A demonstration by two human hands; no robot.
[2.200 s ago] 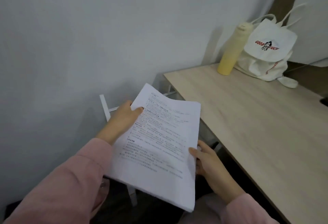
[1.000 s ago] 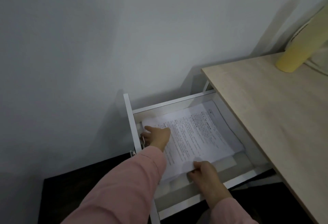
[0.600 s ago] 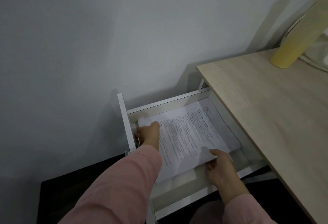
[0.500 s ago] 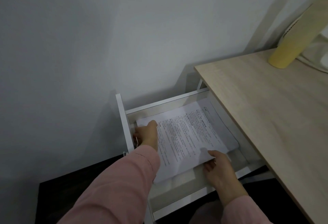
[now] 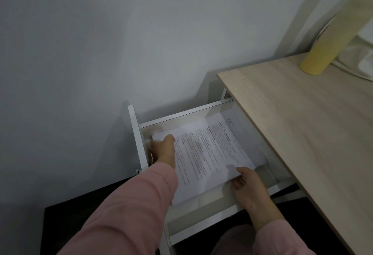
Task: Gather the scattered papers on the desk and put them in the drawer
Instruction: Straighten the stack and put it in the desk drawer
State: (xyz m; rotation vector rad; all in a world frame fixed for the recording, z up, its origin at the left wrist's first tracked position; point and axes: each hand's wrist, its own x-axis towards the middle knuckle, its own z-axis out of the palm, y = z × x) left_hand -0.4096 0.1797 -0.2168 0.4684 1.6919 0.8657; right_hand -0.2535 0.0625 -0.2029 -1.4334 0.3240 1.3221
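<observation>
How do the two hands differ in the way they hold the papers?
The left hand holds the paper stack at its far corner, by the drawer wall; the right hand pinches its near edge. The left hand reaches farther away than the right hand. Both hold the same stack.

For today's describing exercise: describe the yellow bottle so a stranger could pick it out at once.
Start at the light wooden desk on the right. At its far end stands a pale yellow cylindrical bottle, beside a white fabric item. It is the only yellow thing there.

Desk — bottle, bag; drawer — papers inside.
</observation>
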